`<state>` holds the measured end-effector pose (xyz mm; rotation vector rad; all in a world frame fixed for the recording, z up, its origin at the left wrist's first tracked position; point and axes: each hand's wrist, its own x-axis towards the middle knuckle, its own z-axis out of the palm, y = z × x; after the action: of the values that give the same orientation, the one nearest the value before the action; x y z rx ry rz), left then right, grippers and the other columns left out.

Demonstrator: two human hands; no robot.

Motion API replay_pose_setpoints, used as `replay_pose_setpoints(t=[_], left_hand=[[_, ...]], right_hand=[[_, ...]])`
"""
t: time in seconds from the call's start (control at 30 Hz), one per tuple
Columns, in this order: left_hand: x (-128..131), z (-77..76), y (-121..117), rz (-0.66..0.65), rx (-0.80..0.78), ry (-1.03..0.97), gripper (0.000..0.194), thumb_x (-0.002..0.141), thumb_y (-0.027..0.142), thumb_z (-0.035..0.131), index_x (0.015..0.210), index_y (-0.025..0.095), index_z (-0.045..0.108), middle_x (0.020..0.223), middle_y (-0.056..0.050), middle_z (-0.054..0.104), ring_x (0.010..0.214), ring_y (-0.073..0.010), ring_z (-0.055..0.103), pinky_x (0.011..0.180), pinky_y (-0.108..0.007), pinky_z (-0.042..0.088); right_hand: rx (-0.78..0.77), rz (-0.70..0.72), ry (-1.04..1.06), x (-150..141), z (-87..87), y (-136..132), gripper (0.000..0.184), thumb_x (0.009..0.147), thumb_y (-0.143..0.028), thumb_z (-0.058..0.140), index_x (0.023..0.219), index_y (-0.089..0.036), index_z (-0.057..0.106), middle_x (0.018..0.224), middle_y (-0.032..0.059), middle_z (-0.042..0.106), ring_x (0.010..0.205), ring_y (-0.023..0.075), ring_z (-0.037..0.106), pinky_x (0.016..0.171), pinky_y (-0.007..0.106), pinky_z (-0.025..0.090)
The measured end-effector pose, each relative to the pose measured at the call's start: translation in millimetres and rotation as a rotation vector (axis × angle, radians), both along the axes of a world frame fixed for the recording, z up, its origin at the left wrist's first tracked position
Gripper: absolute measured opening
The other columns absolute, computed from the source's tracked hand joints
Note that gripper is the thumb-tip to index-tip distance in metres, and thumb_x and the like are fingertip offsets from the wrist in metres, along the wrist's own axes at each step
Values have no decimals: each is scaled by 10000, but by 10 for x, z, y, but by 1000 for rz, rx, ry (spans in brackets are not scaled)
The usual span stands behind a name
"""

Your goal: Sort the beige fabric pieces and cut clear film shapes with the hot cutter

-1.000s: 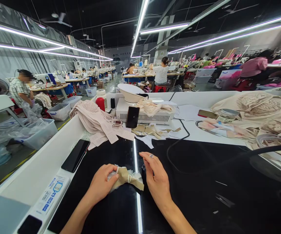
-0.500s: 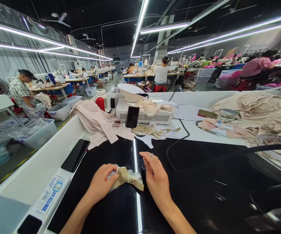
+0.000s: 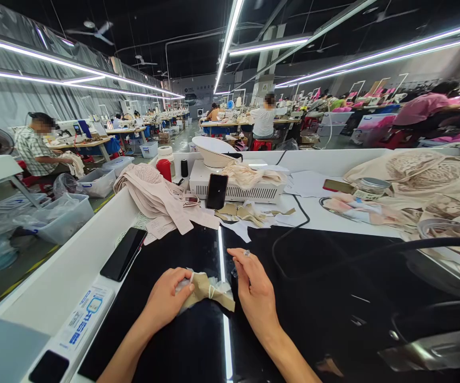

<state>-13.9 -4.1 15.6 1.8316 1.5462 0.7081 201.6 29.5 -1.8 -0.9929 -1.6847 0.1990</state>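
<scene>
Head view: tan, bow-shaped, white-banded bundle (image 3: 202,286) is clamped in left hand (image 3: 169,293); grip of right hand (image 3: 257,290) is held apart.

The bare, ungloved left hand (image 3: 166,295) is held with its back upward, thumb and forefinger drawn close together. The bare, ungloved right hand (image 3: 258,290) is held apart from it, its fingers loosely curved inward. Both bare forearms (image 3: 129,343) are stretched forward, angled toward each other.
</scene>
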Motion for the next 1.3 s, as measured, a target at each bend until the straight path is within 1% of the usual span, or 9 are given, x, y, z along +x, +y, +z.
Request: replay_pose_setpoints(t=[0.27, 0.6, 0.83, 0.93, 1.0, 1.1, 1.17, 1.23, 1.3], left_hand=[[-4, -18, 10, -7, 13, -12, 212, 879, 307, 498, 993, 247, 667, 994, -3, 666, 948, -204, 560, 855, -314, 395], [-13, -3, -2, -1, 4, -13, 229, 867, 315, 507, 1004, 246, 677, 983, -4, 667, 943, -204, 566, 848, -306, 400], [5, -33, 7, 27, -18, -21, 251, 850, 313, 522, 1028, 244, 686, 1014, -15, 665, 974, -208, 578, 875, -303, 411], [12, -66, 6, 56, -37, -52, 277, 839, 309, 542, 1067, 260, 692, 1027, -11, 665, 975, -205, 590, 879, -297, 420], [27, -87, 5, 71, -39, -86, 299, 828, 300, 559, 1095, 277, 692, 1035, -3, 667, 980, -202, 595, 885, -292, 423], [64, -97, 0, 92, -42, -127, 339, 791, 275, 600, 1116, 304, 693, 1025, 8, 668, 971, -199, 605, 881, -286, 429], [88, -91, -5, 101, -42, -148, 385, 742, 257, 650, 1121, 314, 695, 1027, 12, 667, 976, -201, 607, 884, -280, 430], [103, -80, -11, 105, -36, -169, 426, 705, 237, 685, 1123, 314, 696, 1042, 15, 670, 1002, -204, 603, 899, -273, 427], [108, -70, -17, 106, -27, -184, 448, 698, 232, 699, 1140, 303, 691, 1068, 15, 673, 1037, -206, 595, 925, -269, 420]], right_hand=[[9, 3, -2, -5, -16, 5, 365, 1000, -144, 366, 1248, -294, 587, 1188, 55, 619, 1129, 228, 589, 978, 430, 491], [-26, 28, 20, -10, -8, 15, 344, 1014, -155, 381, 1252, -314, 573, 1164, 31, 602, 1084, 194, 588, 954, 362, 489], [-44, -21, 53, -2, 3, 14, 266, 1021, -250, 413, 1198, -303, 603, 1064, 19, 622, 940, 169, 626, 847, 296, 509], [-28, -81, 72, 32, -1, 31, 232, 1017, -307, 434, 1143, -268, 625, 1026, 30, 642, 888, 176, 639, 789, 291, 512], [-81, -166, 130, 68, -11, 51, 235, 991, -385, 495, 1124, -245, 630, 975, 33, 660, 825, 184, 649, 728, 289, 514], [-303, -241, 349, 114, -8, 86, 407, 881, -545, 618, 1149, -239, 623, 1016, 34, 683, 844, 206, 681, 726, 289, 540], [-401, -192, 548, 114, 20, 118, 522, 804, -593, 686, 1169, -228, 605, 1102, 47, 675, 927, 228, 696, 781, 290, 566], [-433, -122, 720, 80, 64, 185, 573, 754, -587, 745, 1162, -210, 603, 1128, 58, 665, 977, 240, 697, 807, 280, 583], [-436, -85, 804, 19, 106, 326, 579, 734, -574, 774, 1143, -199, 607, 1105, 55, 665, 995, 239, 694, 809, 271, 592]])
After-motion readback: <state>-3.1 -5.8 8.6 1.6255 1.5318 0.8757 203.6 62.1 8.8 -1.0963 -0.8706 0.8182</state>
